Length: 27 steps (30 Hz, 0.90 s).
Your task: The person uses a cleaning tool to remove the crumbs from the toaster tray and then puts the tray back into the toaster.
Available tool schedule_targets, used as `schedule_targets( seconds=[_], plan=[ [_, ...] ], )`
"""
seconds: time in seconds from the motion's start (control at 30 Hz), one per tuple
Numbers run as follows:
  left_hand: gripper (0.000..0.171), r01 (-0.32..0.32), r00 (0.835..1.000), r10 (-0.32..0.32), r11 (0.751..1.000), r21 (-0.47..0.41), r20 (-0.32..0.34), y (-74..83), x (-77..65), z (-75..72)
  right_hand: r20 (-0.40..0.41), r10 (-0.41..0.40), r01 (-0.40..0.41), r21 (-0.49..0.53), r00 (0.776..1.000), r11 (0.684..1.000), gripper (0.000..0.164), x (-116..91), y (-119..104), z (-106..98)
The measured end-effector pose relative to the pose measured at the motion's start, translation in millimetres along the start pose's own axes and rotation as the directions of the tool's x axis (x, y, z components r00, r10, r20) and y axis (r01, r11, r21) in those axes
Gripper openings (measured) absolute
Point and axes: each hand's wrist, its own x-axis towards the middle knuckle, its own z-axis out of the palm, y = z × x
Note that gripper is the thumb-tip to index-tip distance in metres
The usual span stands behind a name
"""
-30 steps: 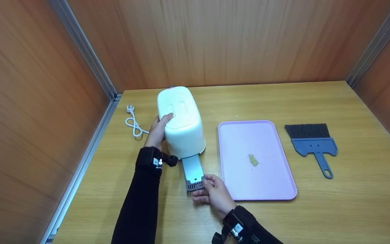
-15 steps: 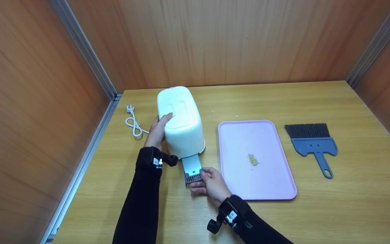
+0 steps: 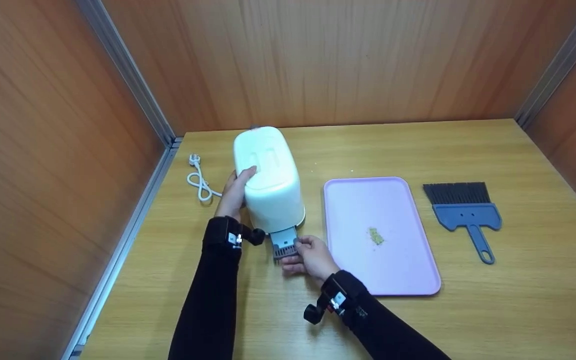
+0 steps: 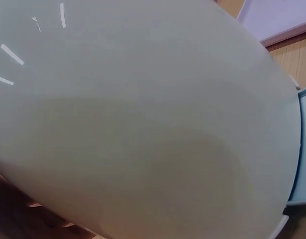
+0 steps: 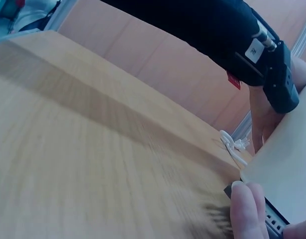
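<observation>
A white toaster (image 3: 270, 180) with a rounded body stands left of the table's middle. My left hand (image 3: 233, 192) grips its left side, thumb up on the top face. From its near end sticks out a short length of pale-blue crumb tray (image 3: 283, 239) with a slotted grey end. My right hand (image 3: 314, 258) pinches that grey end at its right corner, other fingers below it. In the left wrist view the toaster wall (image 4: 143, 119) fills most of the picture. The right wrist view shows my fingers (image 5: 246, 211) at the slotted end (image 5: 274, 219).
A lilac tray (image 3: 403, 270) bearing a small heap of greenish crumbs (image 3: 376, 236) lies to the right. Beyond it is a blue brush (image 3: 468, 215) with black bristles. A white power cord (image 3: 200, 182) lies left of the toaster. Wooden panels (image 3: 343, 60) enclose the table.
The crumb tray has slid farther into the toaster, pushed away from me by my right hand, so less of it shows. My left hand and the toaster have stayed in place.
</observation>
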Motion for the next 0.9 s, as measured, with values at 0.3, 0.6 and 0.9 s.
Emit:
schedule_targets(
  seconds=[0.3,0.6,0.9],
  plan=[
    [0.073,-0.002,1.0,0.002,1.0,-0.021,-0.007,1.8,0.2,2.2,-0.015,0.017,-0.018,-0.057,1.0,0.998,0.032,12,-8,-2],
    [0.067,-0.045,0.999,0.044,0.999,-0.014,-0.027,1.4,-0.4,3.7,-0.047,0.023,-0.024,-0.035,0.999,0.999,0.037,21,-11,0],
    [0.067,-0.046,0.998,0.046,0.999,-0.001,-0.032,0.9,1.6,3.6,-0.07,0.016,-0.019,-0.043,0.997,0.999,0.032,31,-13,0]
  ],
)
